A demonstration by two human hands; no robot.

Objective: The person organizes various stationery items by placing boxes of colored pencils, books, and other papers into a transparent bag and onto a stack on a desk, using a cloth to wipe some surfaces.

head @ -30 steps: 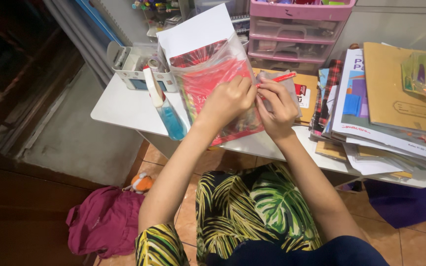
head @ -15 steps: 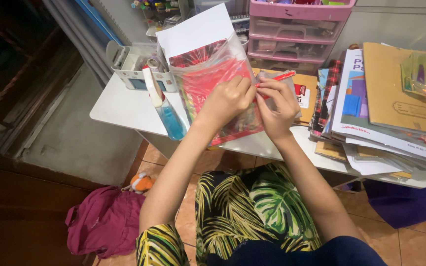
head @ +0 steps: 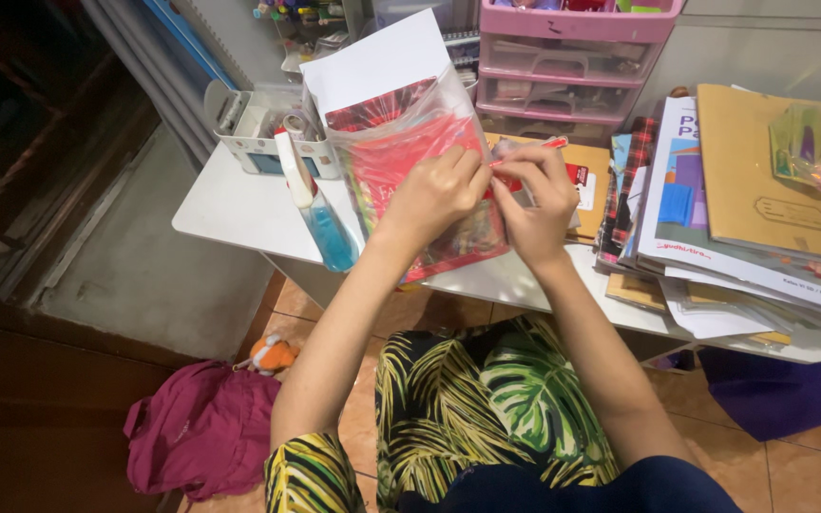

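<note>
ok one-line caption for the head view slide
Left hand steadies a red book in a clear plastic bag while the right hand holds a red pen over a white table.

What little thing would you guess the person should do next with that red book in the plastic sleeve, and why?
Probably press the clear plastic sleeve flat along the right edge of the red book. Both the left hand and right hand meet there, the right also holding a red pen, and the plastic looks puffed.

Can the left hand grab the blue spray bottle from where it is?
Probably yes. The spray bottle lies just beside the left hand on the table with nothing between, though that hand is pressing the red book.
</note>
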